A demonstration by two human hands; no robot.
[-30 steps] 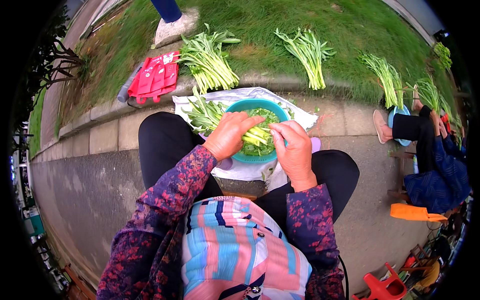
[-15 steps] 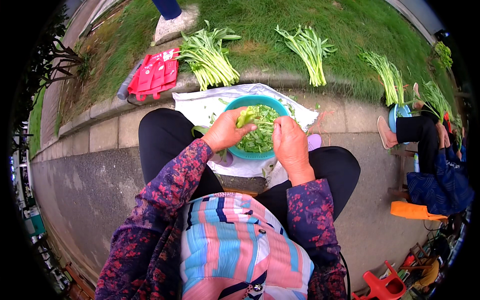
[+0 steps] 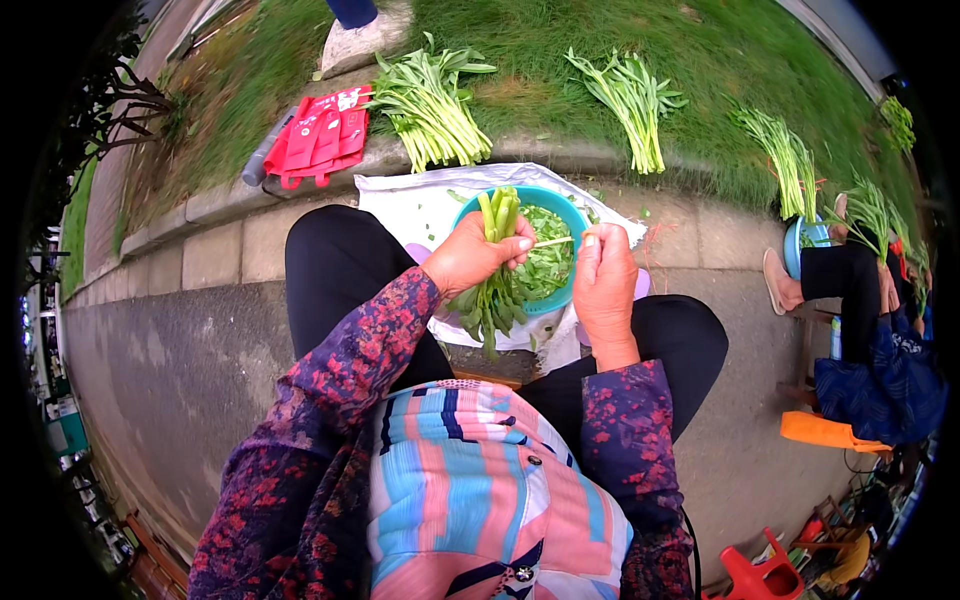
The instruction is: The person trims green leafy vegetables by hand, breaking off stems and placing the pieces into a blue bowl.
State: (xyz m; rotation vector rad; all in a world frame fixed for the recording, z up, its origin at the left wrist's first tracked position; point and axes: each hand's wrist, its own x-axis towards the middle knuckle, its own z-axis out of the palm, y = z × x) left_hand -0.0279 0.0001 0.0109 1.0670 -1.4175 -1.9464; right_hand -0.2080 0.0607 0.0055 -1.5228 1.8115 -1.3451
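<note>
My left hand (image 3: 468, 257) is closed round a bunch of leafy green vegetable stems (image 3: 498, 212). Their thick cut ends point up and away, and the leaves hang down below the hand over the basin's near left rim. From the left thumb and fingers one thin pale stem (image 3: 552, 242) sticks out to the right. My right hand (image 3: 606, 292) is closed in a pinch by that stem's tip; whatever lies between its fingertips is too small to make out. Under both hands stands a turquoise basin (image 3: 578, 215) with picked green leaves (image 3: 545, 275) in it.
A white sheet (image 3: 395, 205) lies under the basin. Along the kerb are a red bag (image 3: 322, 138), a grey cylinder (image 3: 262, 152) and vegetable bunches (image 3: 435, 115), (image 3: 630, 105). At right another person (image 3: 875, 360) sits by a blue basin (image 3: 793, 248). A red stool (image 3: 765, 575) stands lower right.
The bunch has turned in my left hand, so its leaves now hang toward me. My right hand has moved right, away from the left, and the thin stem shows between them.
</note>
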